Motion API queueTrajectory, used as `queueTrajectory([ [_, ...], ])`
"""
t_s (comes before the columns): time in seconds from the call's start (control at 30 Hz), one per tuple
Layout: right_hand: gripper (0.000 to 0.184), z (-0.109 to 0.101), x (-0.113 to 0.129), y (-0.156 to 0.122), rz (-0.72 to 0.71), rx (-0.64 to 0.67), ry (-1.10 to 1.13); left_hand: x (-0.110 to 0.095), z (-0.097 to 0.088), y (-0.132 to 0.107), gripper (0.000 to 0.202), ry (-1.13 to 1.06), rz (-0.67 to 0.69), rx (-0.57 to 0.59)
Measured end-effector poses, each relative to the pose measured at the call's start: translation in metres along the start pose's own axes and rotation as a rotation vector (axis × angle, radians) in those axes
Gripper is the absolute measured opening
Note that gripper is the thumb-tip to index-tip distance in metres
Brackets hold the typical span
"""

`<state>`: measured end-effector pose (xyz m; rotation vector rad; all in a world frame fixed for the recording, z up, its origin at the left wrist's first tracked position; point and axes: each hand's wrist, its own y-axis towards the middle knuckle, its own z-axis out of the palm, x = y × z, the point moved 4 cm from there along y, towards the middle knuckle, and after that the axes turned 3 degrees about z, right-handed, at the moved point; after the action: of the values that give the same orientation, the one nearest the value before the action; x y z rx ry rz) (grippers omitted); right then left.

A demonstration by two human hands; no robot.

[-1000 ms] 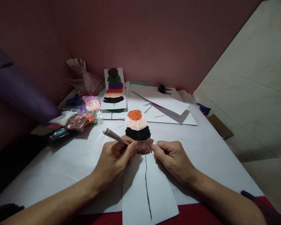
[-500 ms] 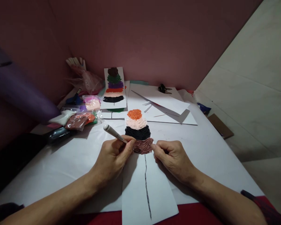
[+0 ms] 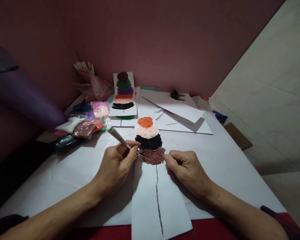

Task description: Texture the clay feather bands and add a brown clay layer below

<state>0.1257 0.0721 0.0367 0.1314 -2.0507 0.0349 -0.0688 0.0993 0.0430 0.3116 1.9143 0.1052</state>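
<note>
A white paper strip (image 3: 155, 203) with a black drawn line lies in front of me. On its far end sits a stack of ridged clay layers: orange (image 3: 145, 122), pale pink, black and brown (image 3: 152, 155). My left hand (image 3: 117, 165) is closed around a white patterned pen (image 3: 116, 134), its tip at the left edge of the brown layer. Fingers curled and pinched, my right hand (image 3: 186, 168) presses the strip right beside the brown layer's right edge.
Bags of coloured clay (image 3: 87, 125) lie at the left. A finished multicoloured clay card (image 3: 123, 93) leans at the back wall, with loose white sheets (image 3: 180, 115) and a small dark object (image 3: 176, 95) beside it. A purple roll (image 3: 22, 96) juts in from the left.
The pen has tilted more upright and its tip has shifted left along the brown layer, so more of that layer shows. The right hand has stayed put.
</note>
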Motion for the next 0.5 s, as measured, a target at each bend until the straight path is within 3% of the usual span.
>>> queueTrajectory([
  [0.37, 0.041, 0.001, -0.002, 0.001, 0.011, 0.009, 0.004, -0.001, -0.015, 0.005, 0.023, 0.159, 0.052, -0.082],
  [0.5, 0.041, 0.000, -0.002, 0.000, 0.012, 0.004, 0.001, -0.007, -0.020, 0.004, 0.020, 0.125, 0.048, -0.182],
])
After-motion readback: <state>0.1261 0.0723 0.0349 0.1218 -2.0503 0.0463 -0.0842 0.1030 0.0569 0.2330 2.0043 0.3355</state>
